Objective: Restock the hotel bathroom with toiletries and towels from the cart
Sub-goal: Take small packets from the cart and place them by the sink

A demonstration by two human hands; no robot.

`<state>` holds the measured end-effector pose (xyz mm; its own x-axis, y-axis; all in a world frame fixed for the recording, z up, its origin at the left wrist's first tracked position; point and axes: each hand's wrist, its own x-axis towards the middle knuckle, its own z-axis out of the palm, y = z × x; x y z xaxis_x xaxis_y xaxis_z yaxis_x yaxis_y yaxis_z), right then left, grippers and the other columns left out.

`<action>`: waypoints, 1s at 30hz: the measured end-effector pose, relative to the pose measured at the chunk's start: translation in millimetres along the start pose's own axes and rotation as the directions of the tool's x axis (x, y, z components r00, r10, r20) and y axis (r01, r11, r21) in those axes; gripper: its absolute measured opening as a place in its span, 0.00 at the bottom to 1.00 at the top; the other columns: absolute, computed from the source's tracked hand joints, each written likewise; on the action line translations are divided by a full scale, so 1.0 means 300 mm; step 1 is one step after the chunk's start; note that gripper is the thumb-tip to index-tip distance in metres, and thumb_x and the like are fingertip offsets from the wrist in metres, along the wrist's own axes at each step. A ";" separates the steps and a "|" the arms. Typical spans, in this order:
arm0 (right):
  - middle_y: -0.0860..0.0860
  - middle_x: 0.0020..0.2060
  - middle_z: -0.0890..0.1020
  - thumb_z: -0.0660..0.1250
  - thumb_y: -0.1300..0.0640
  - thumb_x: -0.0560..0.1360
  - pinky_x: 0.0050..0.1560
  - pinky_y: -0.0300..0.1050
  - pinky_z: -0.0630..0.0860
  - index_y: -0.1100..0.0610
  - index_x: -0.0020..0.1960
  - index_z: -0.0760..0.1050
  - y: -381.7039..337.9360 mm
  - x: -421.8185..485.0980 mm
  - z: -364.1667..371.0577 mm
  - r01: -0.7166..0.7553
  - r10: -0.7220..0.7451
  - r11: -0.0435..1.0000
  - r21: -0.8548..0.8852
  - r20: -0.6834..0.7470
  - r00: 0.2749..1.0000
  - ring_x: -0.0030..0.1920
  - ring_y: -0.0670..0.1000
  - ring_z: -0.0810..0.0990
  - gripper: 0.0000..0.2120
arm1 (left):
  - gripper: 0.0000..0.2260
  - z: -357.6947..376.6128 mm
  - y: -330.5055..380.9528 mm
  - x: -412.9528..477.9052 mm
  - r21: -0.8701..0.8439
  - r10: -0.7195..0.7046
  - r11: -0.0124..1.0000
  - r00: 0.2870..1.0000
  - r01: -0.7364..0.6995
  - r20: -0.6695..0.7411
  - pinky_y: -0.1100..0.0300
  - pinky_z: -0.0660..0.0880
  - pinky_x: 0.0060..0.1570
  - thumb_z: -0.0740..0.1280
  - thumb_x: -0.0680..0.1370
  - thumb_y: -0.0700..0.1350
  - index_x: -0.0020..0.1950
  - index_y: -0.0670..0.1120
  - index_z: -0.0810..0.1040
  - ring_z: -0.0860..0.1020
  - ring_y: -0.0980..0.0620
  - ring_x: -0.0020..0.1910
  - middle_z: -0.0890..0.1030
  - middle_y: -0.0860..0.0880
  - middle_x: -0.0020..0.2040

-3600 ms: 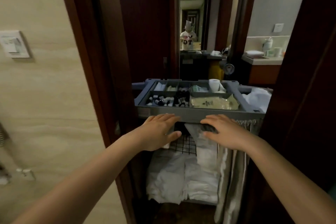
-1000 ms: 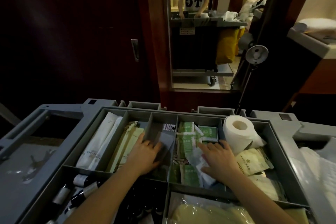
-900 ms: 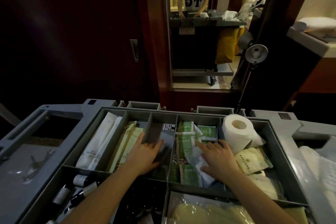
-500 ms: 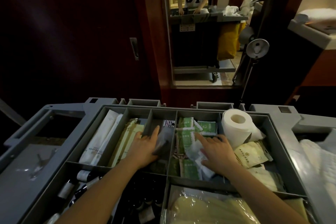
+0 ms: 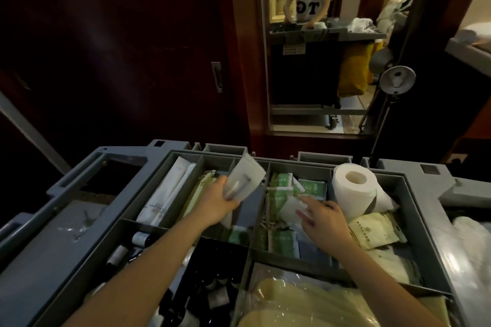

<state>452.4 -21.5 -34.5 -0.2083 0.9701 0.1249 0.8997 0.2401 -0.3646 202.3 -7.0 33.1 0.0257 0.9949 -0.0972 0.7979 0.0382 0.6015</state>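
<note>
Here the left grip (image 5: pixel 218 206) is curled round a white packet (image 5: pixel 245 180), held just above the cart (image 5: pixel 61 241) tray; the right grip (image 5: pixel 325 223), to its right, has finger and thumb at a second packet (image 5: pixel 288 207) among green sachets (image 5: pixel 281 186), but whether it truly pinches it I cannot tell. To do it well, I think, take one thin packet by its edge and lift straight, so the sachets beside that grip are not dragged.
</note>
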 end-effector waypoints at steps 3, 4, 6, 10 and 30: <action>0.47 0.58 0.78 0.61 0.56 0.77 0.66 0.45 0.60 0.50 0.61 0.75 -0.028 -0.011 -0.021 -0.011 0.013 0.999 0.053 -0.046 0.999 0.60 0.49 0.75 0.13 | 0.17 -0.039 0.002 -0.056 -0.098 0.002 0.995 1.000 -0.005 -0.028 0.51 0.75 0.51 0.70 0.74 0.46 0.59 0.45 0.70 0.75 0.49 0.53 0.75 0.47 0.54; 0.48 0.58 0.78 0.61 0.56 0.78 0.66 0.46 0.62 0.51 0.61 0.75 -0.050 -0.014 -0.032 -0.051 0.057 0.995 0.090 -0.068 0.996 0.60 0.49 0.75 0.13 | 0.18 -0.049 0.003 -0.078 -0.137 0.003 0.990 0.999 -0.008 -0.034 0.51 0.76 0.52 0.70 0.74 0.47 0.60 0.44 0.71 0.76 0.49 0.54 0.76 0.47 0.54; 0.50 0.56 0.78 0.62 0.57 0.77 0.60 0.47 0.69 0.52 0.61 0.74 -0.110 -0.015 -0.056 -0.113 0.135 0.971 0.210 -0.094 0.986 0.55 0.51 0.77 0.13 | 0.13 -0.064 0.004 -0.124 -0.213 0.009 0.977 0.998 -0.021 -0.056 0.61 0.76 0.48 0.68 0.76 0.46 0.58 0.45 0.72 0.77 0.51 0.51 0.77 0.50 0.49; 0.50 0.38 0.75 0.63 0.60 0.76 0.34 0.37 0.67 0.53 0.44 0.71 -0.242 -0.008 -0.096 -0.004 0.032 0.912 0.409 -0.062 0.998 0.37 0.48 0.74 0.04 | 0.05 -0.106 0.004 -0.219 -0.253 -0.029 0.968 0.995 0.003 -0.099 0.73 0.68 0.32 0.61 0.80 0.45 0.47 0.46 0.67 0.70 0.62 0.35 0.70 0.55 0.37; 0.38 0.42 0.76 0.60 0.65 0.78 0.46 0.35 0.76 0.44 0.46 0.70 -0.972 -0.401 -0.176 0.139 -0.470 0.425 0.894 0.086 0.879 0.53 0.36 0.76 0.15 | 0.08 -0.363 -0.196 -1.063 -0.399 -0.276 0.915 0.814 0.061 -0.510 0.70 0.74 0.42 0.67 0.77 0.43 0.47 0.58 0.76 0.77 0.66 0.45 0.79 0.64 0.43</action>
<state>235.4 -210.1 105.6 -0.6387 0.7427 0.2013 0.0101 0.2697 -0.9629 81.8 -316.5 115.1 -0.5070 0.8472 0.1591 0.4913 0.1323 0.8609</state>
